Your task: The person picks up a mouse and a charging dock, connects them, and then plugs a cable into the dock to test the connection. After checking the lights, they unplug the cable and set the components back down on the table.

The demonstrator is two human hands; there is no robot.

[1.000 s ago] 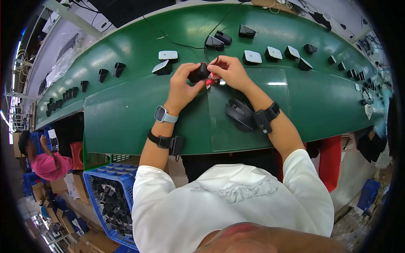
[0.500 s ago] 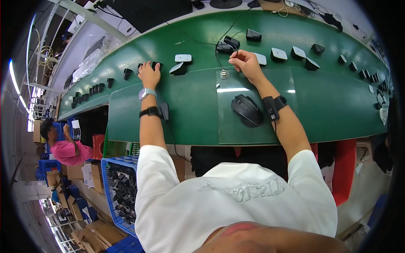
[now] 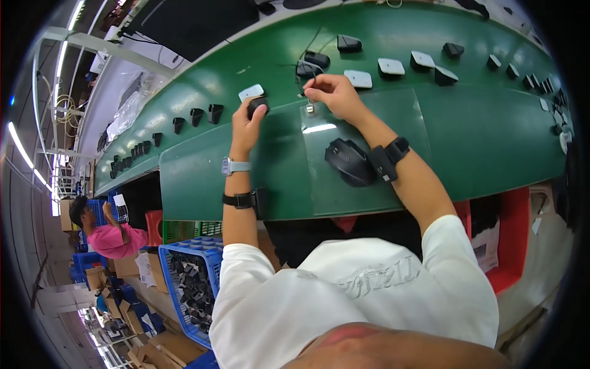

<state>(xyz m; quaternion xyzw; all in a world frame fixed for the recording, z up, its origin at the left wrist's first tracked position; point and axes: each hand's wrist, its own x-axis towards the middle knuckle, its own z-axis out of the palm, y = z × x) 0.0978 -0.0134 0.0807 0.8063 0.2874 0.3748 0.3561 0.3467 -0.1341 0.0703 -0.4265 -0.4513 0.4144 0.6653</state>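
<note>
My left hand (image 3: 246, 126), wearing a watch, is closed around a small black wedge-shaped device (image 3: 257, 106). A white-topped device (image 3: 251, 91) lies just beyond its fingers. To the right, my right hand (image 3: 337, 97) pinches a thin dark cable (image 3: 311, 84), mostly covered by the fingertips. A small metal plug (image 3: 310, 109) rests below those fingers at the edge of a clear sheet (image 3: 326, 190). Two black devices (image 3: 316, 59) stand close behind the right hand, and a white-topped one (image 3: 358, 79) lies to its right.
A black computer mouse (image 3: 349, 162) lies near my right forearm. Several devices (image 3: 215, 113) line the green table (image 3: 276, 178) at left, with more (image 3: 421, 60) at right. A blue crate (image 3: 215, 264) of black parts stands below; a person in pink (image 3: 117, 240) is far left.
My left hand has come right from the row of black devices and now holds one device. My right hand stays by the cable. The whole view has shifted a little.
</note>
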